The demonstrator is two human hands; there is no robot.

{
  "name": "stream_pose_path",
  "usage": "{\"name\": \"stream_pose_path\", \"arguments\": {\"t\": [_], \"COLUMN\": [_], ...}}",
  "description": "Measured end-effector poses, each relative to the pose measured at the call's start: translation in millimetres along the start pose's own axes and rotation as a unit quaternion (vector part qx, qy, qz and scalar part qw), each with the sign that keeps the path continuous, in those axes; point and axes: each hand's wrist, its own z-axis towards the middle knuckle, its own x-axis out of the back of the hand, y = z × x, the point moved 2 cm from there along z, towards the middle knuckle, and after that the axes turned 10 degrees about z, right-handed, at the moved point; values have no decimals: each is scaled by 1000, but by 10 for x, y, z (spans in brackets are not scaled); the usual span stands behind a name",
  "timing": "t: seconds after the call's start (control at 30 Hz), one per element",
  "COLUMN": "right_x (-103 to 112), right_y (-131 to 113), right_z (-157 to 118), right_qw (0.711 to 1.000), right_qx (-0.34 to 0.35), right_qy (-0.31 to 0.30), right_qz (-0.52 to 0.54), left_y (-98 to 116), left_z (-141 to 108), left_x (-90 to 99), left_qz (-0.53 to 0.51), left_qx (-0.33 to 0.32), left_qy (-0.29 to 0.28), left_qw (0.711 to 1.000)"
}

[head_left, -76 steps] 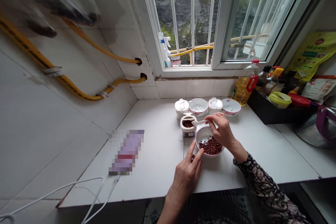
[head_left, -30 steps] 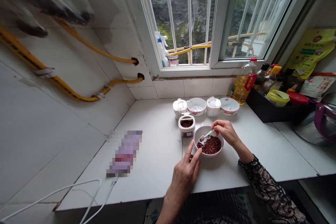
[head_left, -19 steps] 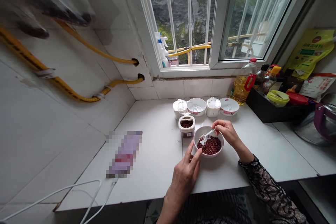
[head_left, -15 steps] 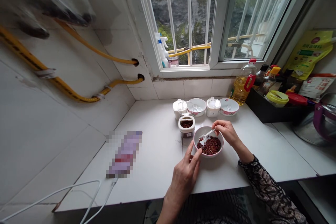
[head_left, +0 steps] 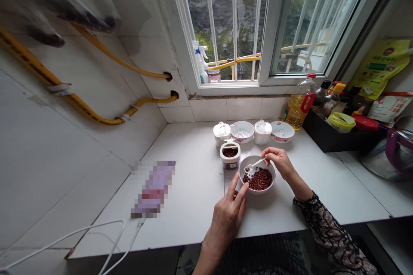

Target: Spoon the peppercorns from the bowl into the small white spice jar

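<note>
Spoon [head_left: 256, 165] moved, jar [head_left: 230, 163] to bowl [head_left: 258, 192], slanting toward lower left; right hand [head_left: 280, 164] pinching, left hand [head_left: 229, 212] open.

The right hand [head_left: 280, 164] grips a small white plastic spoon [head_left: 254, 165] inside the white pink-rimmed round bowl [head_left: 241, 182] of dark red peppercorn-like grains [head_left: 260, 179]. The left hand [head_left: 228, 215] steadies the bowl's near-left rim. An open white-rimmed square jar [head_left: 230, 163] stands just beside the bowl.
</note>
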Motion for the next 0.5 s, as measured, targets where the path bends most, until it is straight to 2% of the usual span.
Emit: {"name": "stream_pose_path", "arguments": {"t": [0.13, 0.27, 0.33, 0.4, 0.47, 0.5], "right_x": [-53, -243, -367, -477, -525, -515], "right_y": [-63, -165, -201, -214, -219, -227], "right_z": [24, 34, 19, -6, -34, -47], "right_qw": [999, 980, 944, 892, 853, 847], "right_qx": [46, 186, 285, 372, 421, 428], "right_qy": [-1, 18, 18, -11, -39, -41], "right_qz": [7, -69, -165, -257, -307, -314], "left_y": [2, 0, 1, 3, 4, 5], "left_z": [8, 11, 11, 13, 15, 15], "left_x": [6, 2, -2, -4, -4, -3], "left_qz": [-1, 1, 3, 5, 7, 8], "left_qx": [-3, -4, -7, -9, -8, -8], "left_qy": [0, 4, 7, 10, 11, 10], "left_qw": [1000, 1000, 1000, 1000, 1000, 1000]}}
